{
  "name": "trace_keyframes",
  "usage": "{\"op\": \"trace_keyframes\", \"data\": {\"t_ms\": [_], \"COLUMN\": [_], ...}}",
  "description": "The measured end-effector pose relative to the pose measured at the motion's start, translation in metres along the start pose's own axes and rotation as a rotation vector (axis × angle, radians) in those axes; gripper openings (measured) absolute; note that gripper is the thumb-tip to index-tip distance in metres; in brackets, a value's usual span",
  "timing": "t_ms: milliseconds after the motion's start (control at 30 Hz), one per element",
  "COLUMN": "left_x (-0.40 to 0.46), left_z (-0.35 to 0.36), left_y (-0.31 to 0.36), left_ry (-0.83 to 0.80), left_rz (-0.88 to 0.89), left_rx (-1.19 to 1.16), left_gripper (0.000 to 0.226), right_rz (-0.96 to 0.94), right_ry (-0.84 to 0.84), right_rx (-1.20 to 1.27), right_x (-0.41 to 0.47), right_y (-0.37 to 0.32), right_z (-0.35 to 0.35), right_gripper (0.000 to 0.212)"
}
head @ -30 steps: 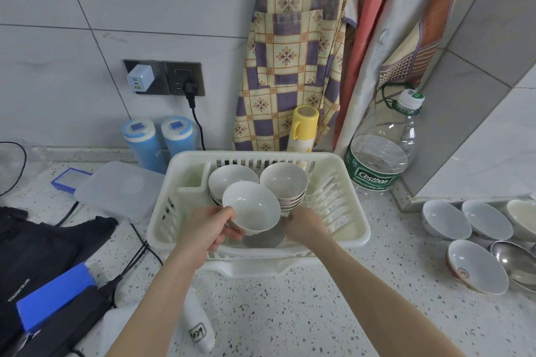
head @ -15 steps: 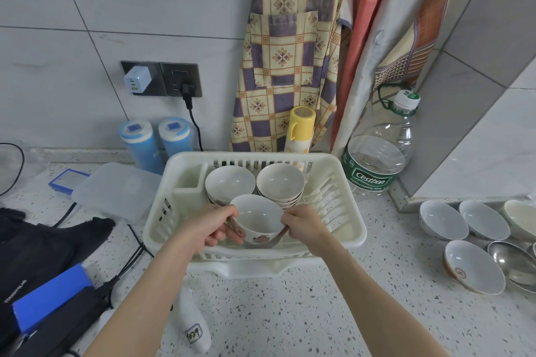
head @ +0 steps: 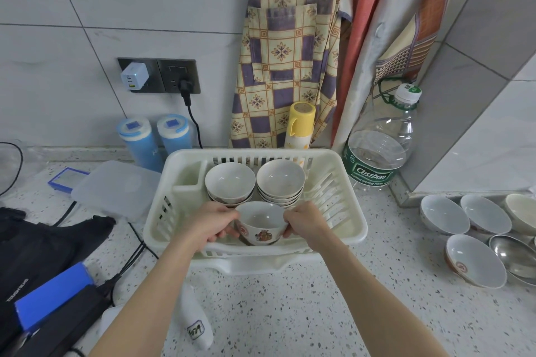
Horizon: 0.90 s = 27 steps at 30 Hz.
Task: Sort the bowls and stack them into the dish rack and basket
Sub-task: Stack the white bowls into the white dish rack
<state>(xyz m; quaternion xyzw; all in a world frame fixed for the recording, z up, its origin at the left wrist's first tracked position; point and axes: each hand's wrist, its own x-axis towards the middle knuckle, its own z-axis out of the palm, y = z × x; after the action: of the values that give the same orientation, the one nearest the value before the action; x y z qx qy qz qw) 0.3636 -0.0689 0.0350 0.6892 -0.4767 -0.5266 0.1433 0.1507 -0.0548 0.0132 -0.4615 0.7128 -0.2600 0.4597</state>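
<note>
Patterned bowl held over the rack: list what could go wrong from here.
1. The patterned bowl is pinched at its sides by the left hand and right hand; a slip could drop it into the dish rack.
2. Set down carelessly, it could knock the two bowl stacks just behind and chip them.

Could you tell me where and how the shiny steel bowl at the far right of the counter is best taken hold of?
I'd take the shiny steel bowl by its near rim, coming from above: it sits mouth-up, white ceramic bowls crowd its left and far sides, and its right side is out of frame.
</note>
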Motion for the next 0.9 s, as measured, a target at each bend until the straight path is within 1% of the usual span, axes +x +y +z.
{"op": "trace_keyframes", "data": {"t_ms": [100, 267, 433, 600, 733, 900], "left_x": [0.008, 0.014, 0.011, 0.007, 0.001, -0.002], "left_z": [0.003, 0.004, 0.006, 0.01, 0.013, 0.016], "left_y": [-0.007, -0.012, -0.011, -0.008, -0.004, 0.0], "left_ry": [0.03, 0.072, 0.106, 0.144, 0.195, 0.217], "left_rz": [0.032, 0.074, 0.109, 0.126, 0.128, 0.118], "left_rx": [0.118, 0.203, 0.295, 0.364, 0.497, 0.575], "left_gripper": [0.02, 0.026, 0.02, 0.014, 0.018, 0.021], "right_rz": [0.001, -0.016, -0.031, -0.012, -0.009, -0.019], "right_ry": [-0.014, -0.011, 0.033, 0.013, 0.006, -0.02], "right_rx": [-0.081, -0.165, -0.198, -0.253, -0.28, -0.343], "right_x": [-0.001, -0.003, -0.005, -0.006, -0.006, -0.006], "right_y": [0.0, -0.001, -0.001, -0.003, -0.004, -0.005], "right_z": [0.003, 0.004, 0.005, 0.005, 0.004, 0.004], "right_gripper": [0.032, 0.026, 0.039, 0.028, 0.031, 0.025]}}
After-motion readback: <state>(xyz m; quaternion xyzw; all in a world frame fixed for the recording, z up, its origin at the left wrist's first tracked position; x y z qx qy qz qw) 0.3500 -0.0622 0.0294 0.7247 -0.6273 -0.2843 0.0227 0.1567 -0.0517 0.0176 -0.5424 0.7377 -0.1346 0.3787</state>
